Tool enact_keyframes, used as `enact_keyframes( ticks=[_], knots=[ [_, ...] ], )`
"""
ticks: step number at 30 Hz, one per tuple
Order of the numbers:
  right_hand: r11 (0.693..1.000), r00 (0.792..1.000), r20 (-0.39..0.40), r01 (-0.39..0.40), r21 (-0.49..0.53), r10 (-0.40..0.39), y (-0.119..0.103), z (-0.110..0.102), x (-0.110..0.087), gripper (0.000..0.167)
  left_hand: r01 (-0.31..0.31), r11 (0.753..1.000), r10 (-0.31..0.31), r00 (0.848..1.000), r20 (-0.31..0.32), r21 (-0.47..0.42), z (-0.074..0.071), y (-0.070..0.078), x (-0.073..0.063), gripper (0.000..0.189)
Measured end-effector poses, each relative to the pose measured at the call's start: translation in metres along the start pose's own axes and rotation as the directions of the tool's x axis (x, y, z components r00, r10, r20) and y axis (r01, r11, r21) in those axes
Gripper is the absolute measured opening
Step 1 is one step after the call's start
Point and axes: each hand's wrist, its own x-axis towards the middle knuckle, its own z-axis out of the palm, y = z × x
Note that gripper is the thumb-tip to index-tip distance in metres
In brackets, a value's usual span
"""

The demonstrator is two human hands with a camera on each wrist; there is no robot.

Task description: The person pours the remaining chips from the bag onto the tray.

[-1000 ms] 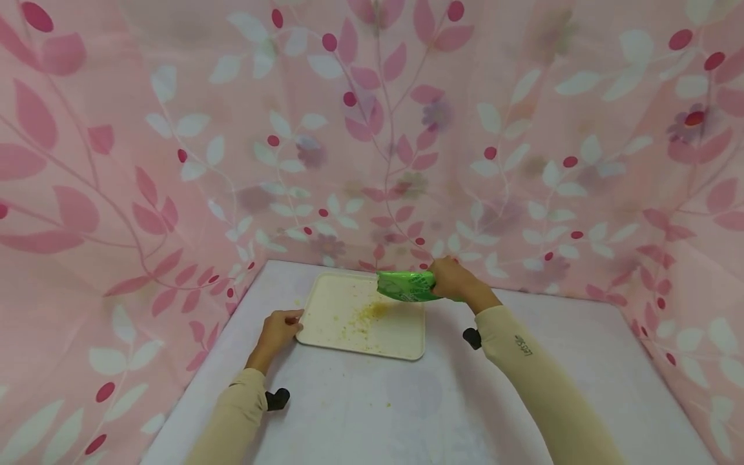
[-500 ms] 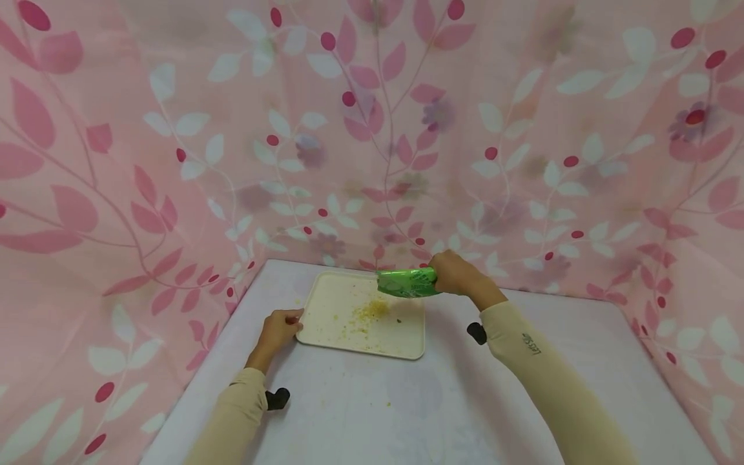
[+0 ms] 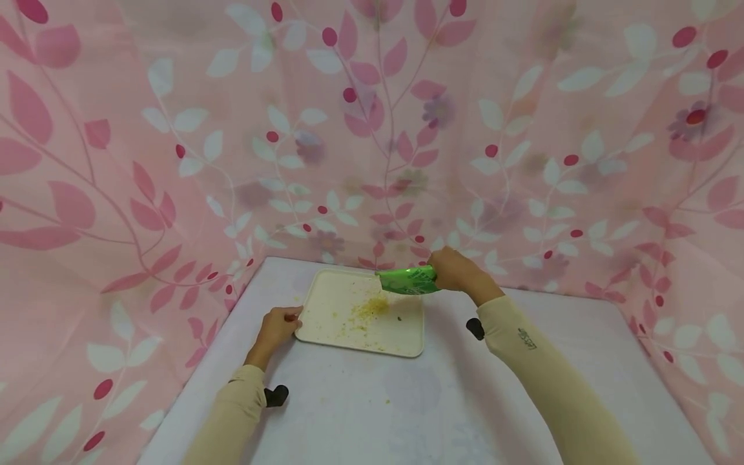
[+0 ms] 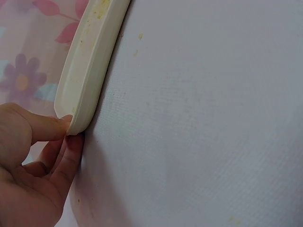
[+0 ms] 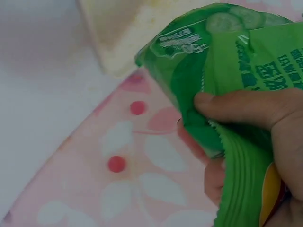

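A pale, faintly lavender tabletop [image 3: 354, 420] is enclosed at the back, left and right by pink fabric hangings [image 3: 523, 213], on which pink and white leaves, deep red dots and blurred purple flowers are printed. Soft vertical folds can be seen in the back hanging, and the far edge of the table is met by its lower part. A fine texture is shown on the tabletop in the left wrist view, and a few yellowish bits [image 3: 388, 402] are scattered on it near the tray. The cream tray [image 3: 325, 294] is set flat toward the far side of the table, slightly askew, with a loose heap of yellow crumbs [image 3: 374, 307] spread about its middle and a small dark speck [image 3: 399, 318] to the right of them. Its near left corner is pinched by the left hand [image 3: 279, 325], the thumb laid on the rim and the fingers placed below. A green packet [image 3: 407, 281] is gripped by the right hand [image 3: 454, 268], the thumb pressed on its front and fingers curled behind; it is held above the tray's far right part, its free end pointed leftward. Cucumber slices [image 5: 236, 21] are printed on the packet. Beige sleeves [image 3: 540, 368] are worn on both arms.
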Motion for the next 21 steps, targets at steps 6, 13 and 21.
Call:
enact_keyframes(
  ticks=[6,13,21],
  knots=[
    [0.998,0.998,-0.013,0.067,-0.004,-0.067,-0.01,0.005,-0.002,0.026,-0.012,1.0,0.012,1.0,-0.007,0.001,0.0,-0.001,0.0,0.039],
    [1.0,1.0,0.005,0.001,-0.018,-0.001,-0.008,0.008,-0.001,0.027,0.002,1.0,-0.002,1.0,0.0,0.003,0.0,-0.001,-0.001,0.039],
    [0.994,0.999,-0.009,-0.032,0.104,0.034,0.002,0.006,0.002,0.018,0.006,1.0,-0.006,1.0,-0.001,0.006,0.0,-0.001,0.0,0.039]
  ],
)
